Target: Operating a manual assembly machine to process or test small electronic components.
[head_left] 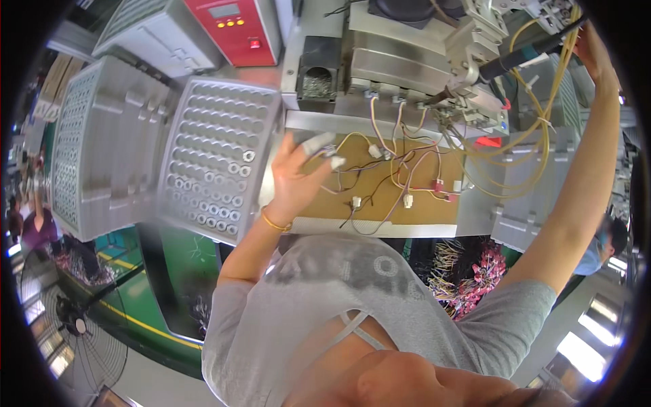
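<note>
My left hand (298,173) is over the brown work board, its thumb and forefinger in white finger covers. They pinch a wire lead (328,150) with a small end I cannot make out; the hand is slightly blurred. A wire runs from there to a white connector (373,150). Several thin wires with white and red connectors (407,201) lie on the board (424,216). My right hand (594,57) is raised at the upper right rim, beside the end of a black bar (519,60) on the metal machine (397,61). Its fingers are mostly hidden.
A grey tray (183,129) of ring-shaped parts lies left of the board, beside a tray stack (112,149). Behind stands a red control box (234,30). Yellow tubes (542,136) hang at the right. Bundled wires (468,275) sit below the board's edge.
</note>
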Action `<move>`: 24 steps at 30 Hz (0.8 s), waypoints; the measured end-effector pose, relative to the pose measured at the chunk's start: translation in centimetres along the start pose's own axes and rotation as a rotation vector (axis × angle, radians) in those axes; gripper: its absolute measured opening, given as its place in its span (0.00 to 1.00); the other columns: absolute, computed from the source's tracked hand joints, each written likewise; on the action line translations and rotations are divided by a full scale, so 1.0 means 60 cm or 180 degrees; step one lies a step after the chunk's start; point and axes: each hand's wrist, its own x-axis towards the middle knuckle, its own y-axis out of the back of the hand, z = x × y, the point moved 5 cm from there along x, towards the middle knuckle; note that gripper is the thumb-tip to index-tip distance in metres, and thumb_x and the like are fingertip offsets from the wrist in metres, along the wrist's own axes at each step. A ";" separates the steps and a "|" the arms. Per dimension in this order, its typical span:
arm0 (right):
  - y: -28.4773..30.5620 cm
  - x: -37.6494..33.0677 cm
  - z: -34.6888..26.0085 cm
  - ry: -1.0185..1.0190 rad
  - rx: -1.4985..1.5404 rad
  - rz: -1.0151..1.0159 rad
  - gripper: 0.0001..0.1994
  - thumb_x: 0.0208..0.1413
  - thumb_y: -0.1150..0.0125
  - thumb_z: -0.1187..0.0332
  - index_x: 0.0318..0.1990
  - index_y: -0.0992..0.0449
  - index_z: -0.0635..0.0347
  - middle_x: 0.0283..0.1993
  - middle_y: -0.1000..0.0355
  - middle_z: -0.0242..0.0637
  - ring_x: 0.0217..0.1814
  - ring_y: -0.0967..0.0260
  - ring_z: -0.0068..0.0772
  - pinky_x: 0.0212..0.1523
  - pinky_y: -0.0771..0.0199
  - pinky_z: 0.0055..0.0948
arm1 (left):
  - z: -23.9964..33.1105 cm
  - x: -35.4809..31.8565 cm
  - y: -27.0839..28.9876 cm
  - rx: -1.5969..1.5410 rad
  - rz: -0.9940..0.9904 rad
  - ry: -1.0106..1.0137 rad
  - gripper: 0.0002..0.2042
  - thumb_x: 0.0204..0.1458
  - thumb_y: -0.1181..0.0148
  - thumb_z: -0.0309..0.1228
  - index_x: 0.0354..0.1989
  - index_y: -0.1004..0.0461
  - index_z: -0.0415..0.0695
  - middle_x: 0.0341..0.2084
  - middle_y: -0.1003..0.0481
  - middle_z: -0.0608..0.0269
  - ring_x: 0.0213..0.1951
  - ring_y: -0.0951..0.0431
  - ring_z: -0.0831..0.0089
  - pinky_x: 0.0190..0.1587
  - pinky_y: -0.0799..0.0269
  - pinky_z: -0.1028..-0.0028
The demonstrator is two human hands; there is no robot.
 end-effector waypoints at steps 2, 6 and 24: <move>0.074 0.044 0.043 -0.0109 -0.0145 0.0032 0.24 0.58 0.61 0.49 0.50 0.38 0.59 0.43 0.37 0.34 0.40 0.39 0.23 0.42 0.34 0.24 | 0.015 0.004 -0.002 0.0058 -0.0010 -0.0056 0.19 0.33 0.34 0.21 0.40 0.26 0.41 0.25 0.34 0.61 0.26 0.31 0.73 0.29 0.32 0.77; 0.055 0.035 0.038 -0.0071 -0.0390 0.0205 0.24 0.58 0.62 0.47 0.48 0.35 0.57 0.40 0.34 0.27 0.39 0.38 0.17 0.44 0.36 0.19 | 0.015 -0.002 -0.003 0.0344 -0.0052 -0.0007 0.25 0.32 0.32 0.21 0.44 0.29 0.38 0.29 0.30 0.60 0.29 0.29 0.73 0.33 0.31 0.77; 0.049 0.024 0.037 -0.0113 -0.0490 0.0269 0.24 0.58 0.66 0.46 0.47 0.35 0.56 0.41 0.35 0.27 0.39 0.39 0.16 0.44 0.36 0.20 | 0.018 -0.006 -0.002 0.0239 0.0164 -0.0327 0.23 0.31 0.33 0.22 0.42 0.29 0.38 0.25 0.33 0.60 0.25 0.32 0.72 0.27 0.33 0.76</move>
